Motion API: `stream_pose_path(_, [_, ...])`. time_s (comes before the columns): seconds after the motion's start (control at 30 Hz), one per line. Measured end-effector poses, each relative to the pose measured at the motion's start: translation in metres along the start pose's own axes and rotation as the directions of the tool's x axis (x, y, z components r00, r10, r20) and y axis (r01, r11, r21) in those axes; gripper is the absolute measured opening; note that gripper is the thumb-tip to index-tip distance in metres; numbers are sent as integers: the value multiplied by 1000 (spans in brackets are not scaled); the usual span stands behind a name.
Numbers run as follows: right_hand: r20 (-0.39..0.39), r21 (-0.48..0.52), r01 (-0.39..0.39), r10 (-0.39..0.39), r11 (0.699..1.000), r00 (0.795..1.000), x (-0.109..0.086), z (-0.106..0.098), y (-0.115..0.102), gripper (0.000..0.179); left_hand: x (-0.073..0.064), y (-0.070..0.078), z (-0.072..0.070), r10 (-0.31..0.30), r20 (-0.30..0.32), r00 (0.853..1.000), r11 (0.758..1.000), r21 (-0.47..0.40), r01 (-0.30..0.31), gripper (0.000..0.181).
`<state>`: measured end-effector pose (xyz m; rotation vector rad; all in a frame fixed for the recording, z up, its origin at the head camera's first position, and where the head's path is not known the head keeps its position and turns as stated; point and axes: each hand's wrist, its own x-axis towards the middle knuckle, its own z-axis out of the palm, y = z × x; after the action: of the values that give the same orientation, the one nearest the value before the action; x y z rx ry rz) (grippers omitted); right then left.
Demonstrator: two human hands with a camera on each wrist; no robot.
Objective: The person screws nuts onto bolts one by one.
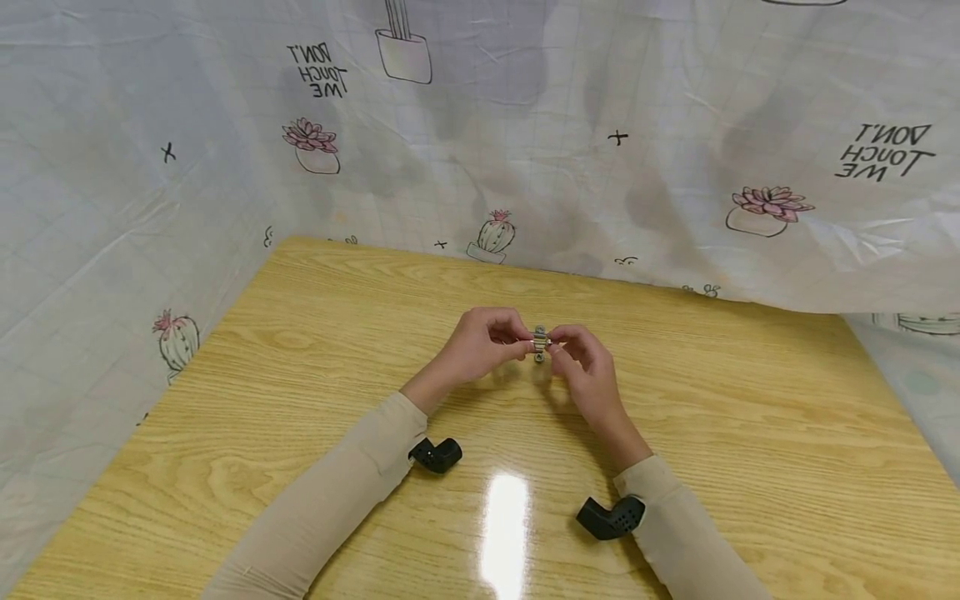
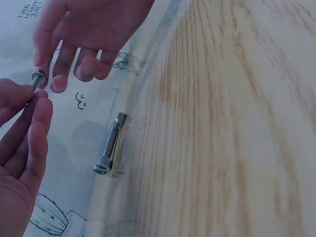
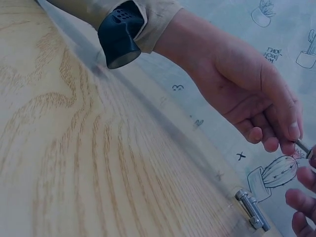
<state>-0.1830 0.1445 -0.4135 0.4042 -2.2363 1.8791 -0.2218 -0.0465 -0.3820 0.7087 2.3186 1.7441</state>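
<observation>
My left hand (image 1: 487, 346) and right hand (image 1: 588, 371) meet near the table's middle. Between them is a thin metal bolt (image 2: 37, 81) with a round, flanged end. The left hand (image 2: 24, 133) pinches its shank between thumb and fingers. At the other end, the fingertips of the right hand (image 3: 256, 94) grip it, with the remaining fingers loosely bent. Below the hands, threaded metal bolts (image 2: 109, 145) lie close together on the table, a socket head at one end and a nut-like piece at the other. Fingers hide part of the held bolt.
The wood-grain table (image 1: 315, 333) reaches to a white patterned curtain (image 1: 525, 167) at the back and sides. A black wrist device (image 1: 437, 456) sits at the left cuff and another black device (image 1: 611, 518) at the right cuff. Light glares off the tabletop in front.
</observation>
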Motion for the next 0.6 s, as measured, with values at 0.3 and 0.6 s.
stream_pose_path(0.3, [16,-23,-8,8,1000,1000,-1,0,3,14,-1,0,-1,9,10,1000,1000,-11,-9,5])
stream_pose_path(0.6, [13,-79,-63,64,995,998,-3,4,-19,22,-2,0,-1,22,52,998,1000,-10,-21,5])
